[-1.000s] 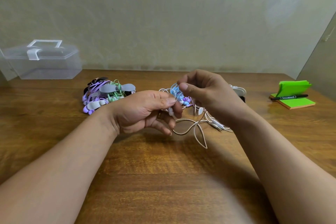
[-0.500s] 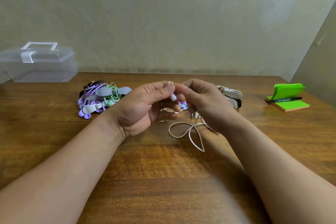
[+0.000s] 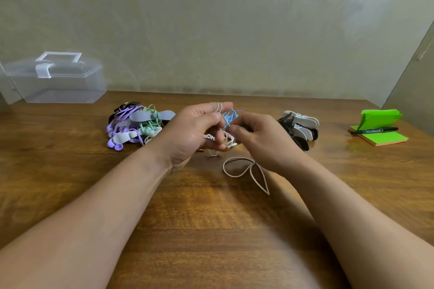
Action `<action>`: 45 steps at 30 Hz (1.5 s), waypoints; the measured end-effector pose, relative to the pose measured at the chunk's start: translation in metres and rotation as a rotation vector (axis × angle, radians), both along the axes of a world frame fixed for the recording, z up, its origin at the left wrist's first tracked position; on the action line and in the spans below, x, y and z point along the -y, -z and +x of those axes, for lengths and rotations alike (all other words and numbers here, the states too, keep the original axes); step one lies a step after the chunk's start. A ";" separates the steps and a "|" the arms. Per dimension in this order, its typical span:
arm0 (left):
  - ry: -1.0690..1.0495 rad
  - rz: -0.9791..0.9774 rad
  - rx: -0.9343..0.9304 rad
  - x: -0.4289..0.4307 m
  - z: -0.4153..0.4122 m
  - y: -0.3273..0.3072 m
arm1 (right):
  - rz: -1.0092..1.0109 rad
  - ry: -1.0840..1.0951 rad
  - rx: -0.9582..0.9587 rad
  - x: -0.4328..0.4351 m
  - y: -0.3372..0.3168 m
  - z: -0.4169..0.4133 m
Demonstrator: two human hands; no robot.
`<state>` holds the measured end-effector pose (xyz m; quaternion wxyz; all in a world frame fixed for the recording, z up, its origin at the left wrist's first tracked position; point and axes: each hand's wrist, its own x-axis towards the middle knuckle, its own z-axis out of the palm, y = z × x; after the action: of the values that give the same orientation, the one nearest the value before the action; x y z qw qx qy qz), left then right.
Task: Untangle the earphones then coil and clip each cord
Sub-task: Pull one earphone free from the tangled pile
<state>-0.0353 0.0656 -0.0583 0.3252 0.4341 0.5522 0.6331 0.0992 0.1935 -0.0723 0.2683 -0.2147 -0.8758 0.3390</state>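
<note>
The white earphone cord (image 3: 227, 140) is held above the middle of the table (image 3: 211, 230) between both hands. The left hand (image 3: 195, 131) grips it with curled fingers, two turns wound over the forefinger; the right hand (image 3: 260, 141) pinches it just beside, thumb against fingertips. A slack loop (image 3: 237, 158) lies on the wood near the right wrist. A blue cord (image 3: 231, 115) is tangled just behind the fingers. Left of the hands is a pile of purple and green earphones (image 3: 131, 126) with grey clips; right is a heap of black and white clips (image 3: 301, 128). At far left stands a clear plastic box (image 3: 58, 84), lid shut. At far right a black marker (image 3: 375, 129) rests on green sticky notes (image 3: 387, 139); its label is too small to read.
</note>
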 end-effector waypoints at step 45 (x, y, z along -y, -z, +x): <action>0.566 -0.023 0.127 0.009 0.008 -0.003 | -0.869 -0.367 -0.176 -0.025 0.004 0.005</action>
<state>-0.0271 0.0561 -0.0550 0.5279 0.5267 0.3949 0.5366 0.1046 0.2184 -0.0764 0.1625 -0.1194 -0.6502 0.7325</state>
